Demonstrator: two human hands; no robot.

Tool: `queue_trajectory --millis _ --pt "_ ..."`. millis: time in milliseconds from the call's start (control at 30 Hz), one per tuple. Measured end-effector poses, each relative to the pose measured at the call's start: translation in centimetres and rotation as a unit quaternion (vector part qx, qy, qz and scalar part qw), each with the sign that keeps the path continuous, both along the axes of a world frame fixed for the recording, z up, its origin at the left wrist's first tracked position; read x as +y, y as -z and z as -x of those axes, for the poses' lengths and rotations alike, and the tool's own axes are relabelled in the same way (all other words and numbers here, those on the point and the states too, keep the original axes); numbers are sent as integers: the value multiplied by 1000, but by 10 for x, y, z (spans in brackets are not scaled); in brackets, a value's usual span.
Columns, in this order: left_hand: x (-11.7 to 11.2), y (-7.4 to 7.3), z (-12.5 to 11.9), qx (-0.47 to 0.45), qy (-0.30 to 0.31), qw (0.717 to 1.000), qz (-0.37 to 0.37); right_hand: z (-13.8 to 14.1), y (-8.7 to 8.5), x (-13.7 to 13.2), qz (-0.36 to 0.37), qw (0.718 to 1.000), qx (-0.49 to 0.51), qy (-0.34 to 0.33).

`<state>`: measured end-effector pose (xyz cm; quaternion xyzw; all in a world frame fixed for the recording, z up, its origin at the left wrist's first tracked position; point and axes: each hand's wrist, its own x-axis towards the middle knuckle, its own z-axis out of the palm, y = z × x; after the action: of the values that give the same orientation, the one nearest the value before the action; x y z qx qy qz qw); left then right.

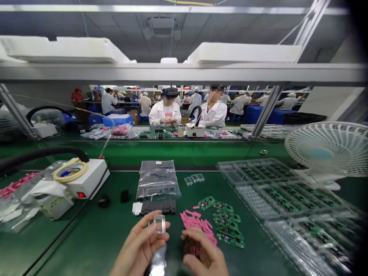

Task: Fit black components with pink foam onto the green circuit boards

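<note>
My left hand (143,239) pinches a small clear plastic frame (160,224) upright between thumb and fingers. Below it, a shiny silvery item (158,262) shows blurred at the bottom edge, and I cannot tell what it is. My right hand (204,251) is curled just in front of a heap of pink strips (198,224). Something dark and reddish sits under its fingers, too blurred to name. Right of the strips lie several green circuit boards (228,222). Similar clear pieces (194,179) rest farther back on the green table.
A bag of dark striped parts (157,178) lies ahead, with a loose row (158,206) before it. Trays of boards (276,195) and a fan (324,151) stand right. Left are a white box (89,178), a tape roll (70,171) and a black cable (73,214).
</note>
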<state>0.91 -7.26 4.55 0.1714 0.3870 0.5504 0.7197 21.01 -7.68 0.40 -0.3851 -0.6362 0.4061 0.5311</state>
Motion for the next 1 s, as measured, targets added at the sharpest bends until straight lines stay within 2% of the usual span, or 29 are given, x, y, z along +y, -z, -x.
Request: queue_trajectory --millis 133,333,500,667,767,900,1000 --pt "-8 10 -14 -46 9 999 17 4 -8 6 17 999 45 -11" --pt "-10 8 -22 -43 12 999 19 17 -20 8 -5 996 76 -38" --pt "-14 11 -21 -28 21 999 -2 19 -23 11 27 997 53 -52" --pt "-16 14 -21 -6 61 998 -33 16 -26 10 42 997 5 -59" --pt "-16 17 -23 3 63 997 -41 15 -33 5 46 995 -64 -62" --pt "-17 23 -29 -24 50 998 -20 3 -41 2 25 983 -171 -67" --pt "-17 21 -34 -33 40 999 9 -17 -42 15 -18 976 -214 -41"
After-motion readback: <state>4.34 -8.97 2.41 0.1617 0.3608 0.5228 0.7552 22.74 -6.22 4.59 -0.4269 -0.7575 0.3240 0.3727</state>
